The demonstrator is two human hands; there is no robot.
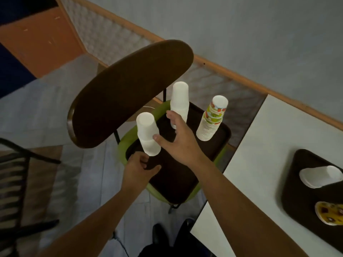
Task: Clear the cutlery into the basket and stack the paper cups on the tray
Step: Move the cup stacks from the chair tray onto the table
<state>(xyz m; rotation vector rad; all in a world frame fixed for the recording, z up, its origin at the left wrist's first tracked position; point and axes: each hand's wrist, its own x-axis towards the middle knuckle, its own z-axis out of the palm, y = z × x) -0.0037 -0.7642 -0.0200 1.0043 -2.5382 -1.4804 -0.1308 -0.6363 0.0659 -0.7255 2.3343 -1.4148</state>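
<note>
A dark tray [178, 175] lies on the green seat of a chair. Three stacks of upside-down paper cups stand on it: a near white stack [147, 134] that leans, a far white stack [179, 101], and a patterned stack [212, 119] to the right. My right hand [178, 140] is spread above the tray between the two white stacks, and its thumb tip touches the near stack's side. My left hand [142, 168] hovers at the tray's near left edge, just below the base of the near stack, with fingers loosely curled and holding nothing. No cutlery or basket is in view.
The chair's dark backrest [130, 89] rises left of the tray. A white table [259, 164] at the right carries a second dark tray [304, 201] with white cups lying on their side [319, 176] and a patterned paper plate [330, 212]. A black chair [16, 182] stands at the far left.
</note>
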